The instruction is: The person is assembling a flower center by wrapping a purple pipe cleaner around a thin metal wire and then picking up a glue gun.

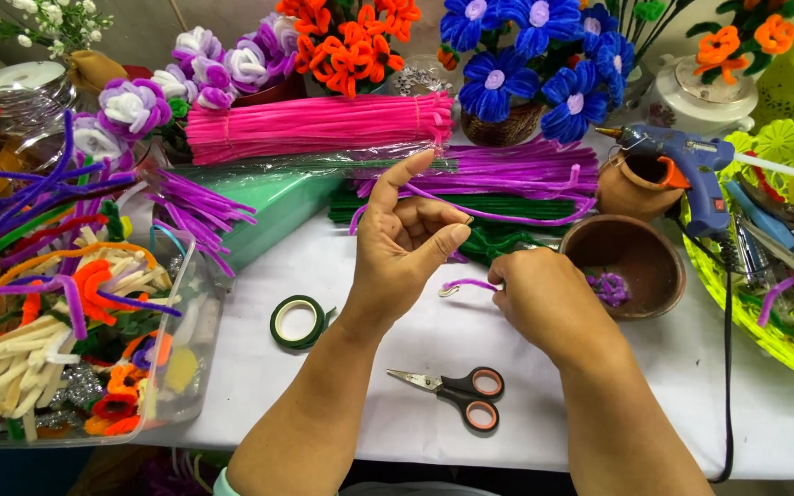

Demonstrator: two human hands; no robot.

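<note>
Far left of frame: clear plastic bin [190, 303] full of mixed pipe-cleaner offcuts, sitting on the white bench [360, 404]. Lower centre-left: roll of green floral tape [299, 321]. Bottom centre: small scissors [457, 393] with black-and-orange handles, blades closed.

Centre: left hand [406, 243] raised, index finger up, thumb and middle finger pinched on the purple pipe cleaner [498, 215], which loops over the finger and trails right. Grip closed on it.

Just right of centre: right hand [544, 298] low over the bench, fingers curled shut around the same stem's other end; its hooked tip pokes out to the left.

To do this well, I'd say: keep the stem taut between both hands and wrap tight round the finger so the loops come out even.

Upper centre: pink bundle [319, 124] in clear wrap, green and purple bundles below it. No readable labels. Right: brown bowl [631, 248] with small purple pieces, blue glue gun [691, 161], yellow-green basket [765, 340].
</note>
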